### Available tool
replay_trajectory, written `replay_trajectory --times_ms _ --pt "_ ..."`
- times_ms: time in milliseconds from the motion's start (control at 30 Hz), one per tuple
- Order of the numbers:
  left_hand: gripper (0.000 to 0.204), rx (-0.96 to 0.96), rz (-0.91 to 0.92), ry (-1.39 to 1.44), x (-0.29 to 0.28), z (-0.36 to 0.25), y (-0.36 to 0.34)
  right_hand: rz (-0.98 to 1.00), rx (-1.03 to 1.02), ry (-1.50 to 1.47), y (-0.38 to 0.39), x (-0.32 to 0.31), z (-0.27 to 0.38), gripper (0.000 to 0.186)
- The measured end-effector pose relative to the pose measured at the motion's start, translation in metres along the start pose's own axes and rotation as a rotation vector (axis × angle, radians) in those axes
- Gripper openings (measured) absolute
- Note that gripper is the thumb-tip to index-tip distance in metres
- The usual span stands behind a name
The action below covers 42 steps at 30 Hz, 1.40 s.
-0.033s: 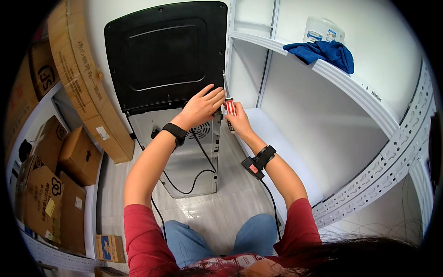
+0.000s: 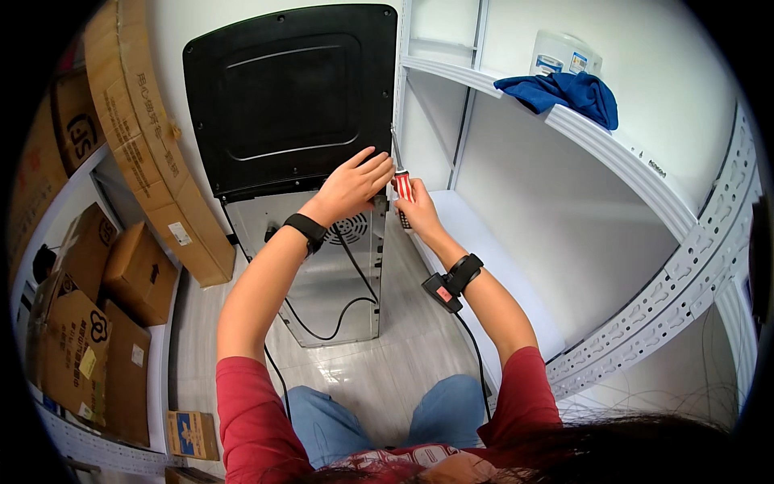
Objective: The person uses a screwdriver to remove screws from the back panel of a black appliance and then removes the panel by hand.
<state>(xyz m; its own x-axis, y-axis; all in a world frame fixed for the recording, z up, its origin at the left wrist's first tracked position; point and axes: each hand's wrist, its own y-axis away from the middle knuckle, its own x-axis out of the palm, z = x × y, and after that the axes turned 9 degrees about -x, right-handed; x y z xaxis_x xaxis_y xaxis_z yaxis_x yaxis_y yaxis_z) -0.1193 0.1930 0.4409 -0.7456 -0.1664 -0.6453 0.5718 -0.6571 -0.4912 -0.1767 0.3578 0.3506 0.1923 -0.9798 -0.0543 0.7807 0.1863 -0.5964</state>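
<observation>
A tall appliance stands in front of me, with a black upper back panel (image 2: 286,93) and a bare metal lower section (image 2: 314,282) that has a round vent and a looped black cable (image 2: 339,310). My left hand (image 2: 351,187) lies with fingers stretched at the panel's lower right corner, thumb hidden. My right hand (image 2: 419,211) grips a red-and-white screwdriver (image 2: 404,187), shaft pointing up along the panel's right edge. Whether its tip touches a screw is too small to tell. Both wrists wear black straps, the right with a small box and cable.
Cardboard boxes (image 2: 129,274) fill a shelf on the left, beside a long upright carton (image 2: 165,185); a small box (image 2: 192,434) sits on the floor. On the right, white shelving (image 2: 621,177) holds a blue cloth (image 2: 564,97) and a clear container (image 2: 563,50).
</observation>
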Motion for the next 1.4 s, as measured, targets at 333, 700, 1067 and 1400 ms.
replay_trajectory --times_ms 333,700,1067,1400 --pt "0.068 0.148 -0.002 -0.123 0.006 0.011 -0.019 0.069 -0.001 0.072 0.002 -0.016 -0.001 0.031" --pt "0.062 0.229 -0.059 -0.08 0.016 0.017 -0.021 0.204 0.278 0.428 0.101 -0.014 0.008 0.025" --pt "0.058 0.236 -0.12 -0.06 0.014 0.021 -0.027 0.229 0.343 0.469 0.112 -0.01 -0.004 0.036" --pt "0.048 0.198 -0.125 0.057 0.022 0.018 -0.029 0.223 0.358 0.447 0.115 -0.003 0.0 0.036"
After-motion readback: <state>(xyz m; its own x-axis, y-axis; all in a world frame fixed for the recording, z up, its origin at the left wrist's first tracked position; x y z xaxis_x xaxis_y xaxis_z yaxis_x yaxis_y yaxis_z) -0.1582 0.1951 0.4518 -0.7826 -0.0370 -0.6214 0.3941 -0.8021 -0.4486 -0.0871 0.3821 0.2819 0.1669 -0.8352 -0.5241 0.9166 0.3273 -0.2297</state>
